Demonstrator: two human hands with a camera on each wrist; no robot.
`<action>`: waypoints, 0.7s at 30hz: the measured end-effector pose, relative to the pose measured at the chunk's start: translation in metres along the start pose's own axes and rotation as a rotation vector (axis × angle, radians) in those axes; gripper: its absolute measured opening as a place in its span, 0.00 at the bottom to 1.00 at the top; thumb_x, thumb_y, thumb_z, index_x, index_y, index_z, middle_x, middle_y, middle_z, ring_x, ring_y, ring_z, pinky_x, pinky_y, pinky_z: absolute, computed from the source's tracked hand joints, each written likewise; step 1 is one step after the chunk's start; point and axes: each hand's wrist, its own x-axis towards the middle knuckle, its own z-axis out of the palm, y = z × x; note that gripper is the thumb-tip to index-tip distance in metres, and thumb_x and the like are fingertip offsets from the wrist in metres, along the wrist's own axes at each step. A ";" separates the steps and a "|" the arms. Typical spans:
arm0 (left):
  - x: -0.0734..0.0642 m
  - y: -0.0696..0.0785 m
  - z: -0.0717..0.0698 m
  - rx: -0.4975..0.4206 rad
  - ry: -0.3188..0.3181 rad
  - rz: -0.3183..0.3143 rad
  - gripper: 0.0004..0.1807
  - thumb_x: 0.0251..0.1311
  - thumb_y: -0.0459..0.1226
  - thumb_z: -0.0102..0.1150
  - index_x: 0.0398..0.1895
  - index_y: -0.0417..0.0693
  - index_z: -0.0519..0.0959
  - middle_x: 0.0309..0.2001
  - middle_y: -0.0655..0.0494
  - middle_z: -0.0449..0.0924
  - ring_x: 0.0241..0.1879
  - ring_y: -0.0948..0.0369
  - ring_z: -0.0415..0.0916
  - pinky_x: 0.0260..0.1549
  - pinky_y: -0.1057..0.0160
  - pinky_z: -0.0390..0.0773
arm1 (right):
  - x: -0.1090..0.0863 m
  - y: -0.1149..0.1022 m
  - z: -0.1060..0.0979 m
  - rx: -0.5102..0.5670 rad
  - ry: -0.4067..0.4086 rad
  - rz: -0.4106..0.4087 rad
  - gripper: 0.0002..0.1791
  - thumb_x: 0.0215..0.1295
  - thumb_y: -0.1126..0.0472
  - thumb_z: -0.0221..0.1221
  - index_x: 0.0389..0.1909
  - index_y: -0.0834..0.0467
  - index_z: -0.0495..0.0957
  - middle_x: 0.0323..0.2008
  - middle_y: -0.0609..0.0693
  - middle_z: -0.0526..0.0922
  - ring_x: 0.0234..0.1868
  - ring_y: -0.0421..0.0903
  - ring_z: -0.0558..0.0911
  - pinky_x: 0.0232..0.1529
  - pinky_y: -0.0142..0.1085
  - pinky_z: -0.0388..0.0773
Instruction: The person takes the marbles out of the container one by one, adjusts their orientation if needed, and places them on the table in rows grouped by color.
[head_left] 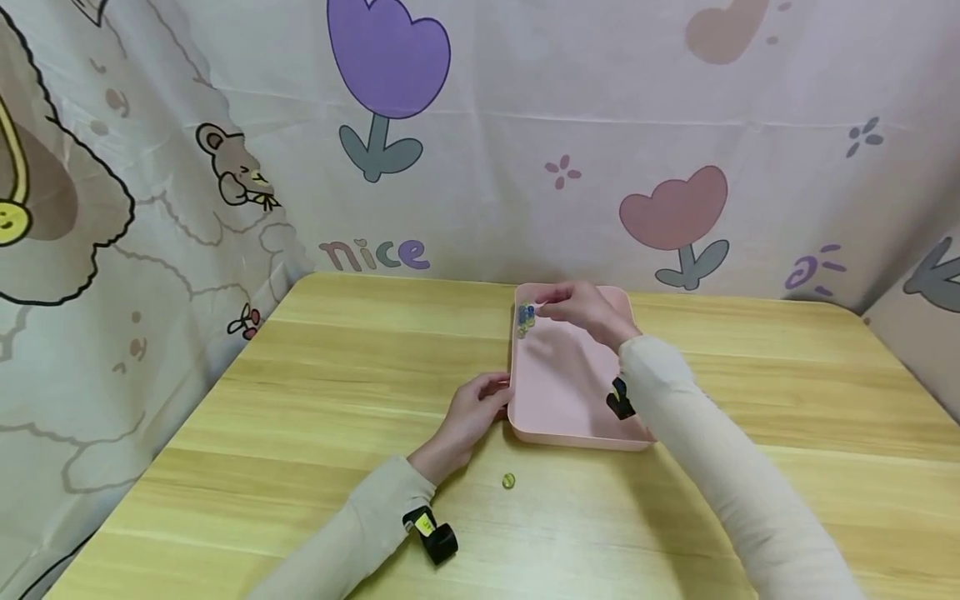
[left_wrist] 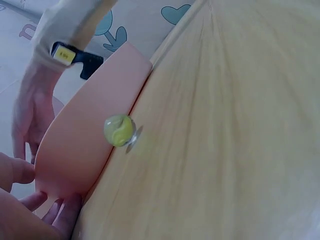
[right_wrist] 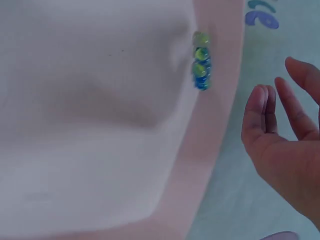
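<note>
A pink tray (head_left: 573, 383) lies on the table, its near-left side pinched between the thumb and fingers of my left hand (head_left: 472, 408). In the left wrist view the thumb sits at the rim and the fingers lie low against the tray's wall (left_wrist: 95, 115). Above the far end of the tray is my right hand (head_left: 585, 310), its fingers slightly bent and apart with nothing between them. Just left of those fingers, a cluster of blue and yellow-green glass marbles (right_wrist: 201, 62) lines the tray's left wall. One yellow-green marble (head_left: 508, 481) lies on the table in front of the tray.
The wood-patterned table (head_left: 360, 358) spreads to both sides of the tray. A printed cloth (head_left: 495, 208) with flowers hangs behind its far edge, close to the tray's far end. A black wrist camera (head_left: 438, 542) sits on the left sleeve.
</note>
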 end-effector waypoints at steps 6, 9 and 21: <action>-0.003 -0.001 -0.003 -0.015 0.005 0.006 0.19 0.67 0.30 0.53 0.59 0.29 0.71 0.51 0.39 0.76 0.46 0.54 0.76 0.47 0.60 0.80 | 0.013 0.014 0.012 0.000 -0.028 -0.012 0.13 0.64 0.71 0.59 0.47 0.75 0.77 0.45 0.64 0.82 0.45 0.49 0.78 0.57 0.48 0.74; -0.003 -0.003 -0.004 -0.020 0.009 0.005 0.19 0.67 0.30 0.53 0.59 0.30 0.71 0.51 0.40 0.76 0.46 0.55 0.76 0.47 0.60 0.80 | 0.017 0.015 0.017 -0.043 0.006 0.026 0.12 0.63 0.71 0.60 0.45 0.75 0.79 0.41 0.60 0.84 0.40 0.47 0.78 0.55 0.47 0.76; -0.004 0.000 0.000 -0.002 0.002 0.012 0.19 0.67 0.30 0.53 0.59 0.31 0.72 0.51 0.41 0.76 0.48 0.54 0.75 0.47 0.61 0.80 | 0.025 0.032 0.027 -0.104 0.091 0.026 0.12 0.59 0.71 0.64 0.43 0.74 0.81 0.31 0.55 0.84 0.29 0.42 0.75 0.32 0.30 0.73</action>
